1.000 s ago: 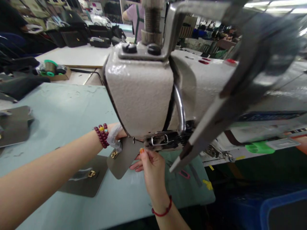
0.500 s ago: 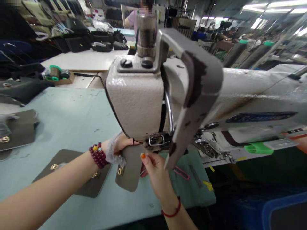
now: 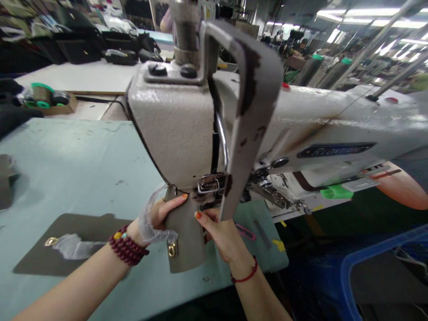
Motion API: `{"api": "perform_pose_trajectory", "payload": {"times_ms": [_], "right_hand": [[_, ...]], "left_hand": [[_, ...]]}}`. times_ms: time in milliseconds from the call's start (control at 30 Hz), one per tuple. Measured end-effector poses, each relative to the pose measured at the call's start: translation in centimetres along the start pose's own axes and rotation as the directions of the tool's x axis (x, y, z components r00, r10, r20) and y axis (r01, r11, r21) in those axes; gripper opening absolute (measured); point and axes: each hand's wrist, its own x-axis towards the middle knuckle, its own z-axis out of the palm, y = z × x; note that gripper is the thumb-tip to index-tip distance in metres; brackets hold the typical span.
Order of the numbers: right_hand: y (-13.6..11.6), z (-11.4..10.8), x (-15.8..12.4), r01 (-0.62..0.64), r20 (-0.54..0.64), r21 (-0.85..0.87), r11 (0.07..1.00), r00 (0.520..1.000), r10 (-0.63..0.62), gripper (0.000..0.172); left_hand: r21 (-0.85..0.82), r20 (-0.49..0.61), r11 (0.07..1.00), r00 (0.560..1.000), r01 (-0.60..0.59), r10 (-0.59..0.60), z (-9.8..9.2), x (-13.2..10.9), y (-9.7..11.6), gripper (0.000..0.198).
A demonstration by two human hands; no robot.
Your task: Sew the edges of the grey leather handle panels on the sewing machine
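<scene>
A white industrial sewing machine (image 3: 174, 129) fills the middle of the view. Under its head, a grey-brown leather panel (image 3: 185, 249) with a gold clasp and a plastic-wrapped strap stands partly curved. My left hand (image 3: 160, 214) grips the panel's left side, thumb along its face near the presser foot. At the right edge, my right hand (image 3: 219, 232) pinches the panel between thumb and fingers; the fingertips are partly hidden behind it. The needle area is hidden by the machine head. Another grey-brown panel (image 3: 36, 258) with a gold clasp and wrapped strap lies flat under my left forearm.
Right of my right hand lie a pink-handled tool (image 3: 245, 232) and yellow scraps (image 3: 278, 245). A blue bin (image 3: 346, 276) stands low on the right. Thread spools (image 3: 43, 96) sit in a box at the far left. Black bags (image 3: 76, 44) stand on the table behind.
The view has shifted right, so the machine appears further left. Both hands stay on the panel beneath the machine head, and the panel has turned more upright, its clasp facing me.
</scene>
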Motion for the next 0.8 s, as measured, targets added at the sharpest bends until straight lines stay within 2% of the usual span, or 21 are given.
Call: {"api": "perform_pose_trajectory", "payload": {"times_ms": [33, 100, 167, 300, 433, 567, 800], "right_hand": [[0.0, 0.0, 0.0, 0.007, -0.001, -0.014, 1.000, 1.000, -0.007, 0.047], [0.0, 0.1, -0.1, 0.019, -0.002, -0.050, 0.999, 1.000, -0.020, 0.046], [0.0, 0.1, -0.1, 0.039, -0.007, -0.098, 0.994, 0.999, -0.040, 0.044], [0.1, 0.3, 0.0, 0.113, -0.013, -0.171, 0.979, 0.993, -0.117, 0.041], [0.0, 0.3, 0.4, 0.192, -0.013, -0.222, 0.956, 0.980, -0.200, 0.040], [-0.6, 0.4, 0.7, 0.253, -0.007, -0.285, 0.925, 0.964, -0.266, 0.041], [-1.1, 0.4, 0.7, 0.253, -0.007, -0.351, 0.902, 0.962, -0.272, 0.041]], "left_hand": [[-0.094, 0.064, 0.990, 0.993, 0.108, -0.103, 0.0, 0.0, 0.1, 0.047], [-0.261, 0.182, 0.916, 0.948, 0.304, -0.262, 0.0, -0.1, 0.3, 0.047], [-0.358, 0.225, 0.855, 0.923, 0.376, -0.311, 0.1, -0.1, 0.4, 0.047], [-0.486, 0.240, 0.774, 0.914, 0.405, -0.327, 0.4, -0.2, 0.8, 0.052], [-0.501, 0.177, 0.774, 0.921, 0.388, -0.347, 0.4, -0.2, 1.3, 0.051], [-0.511, 0.177, 0.774, 0.927, 0.374, -0.332, 0.2, 0.1, 1.1, 0.044], [-0.515, 0.200, 0.782, 0.936, 0.351, -0.288, 0.0, 0.5, 0.3, 0.049]]}}
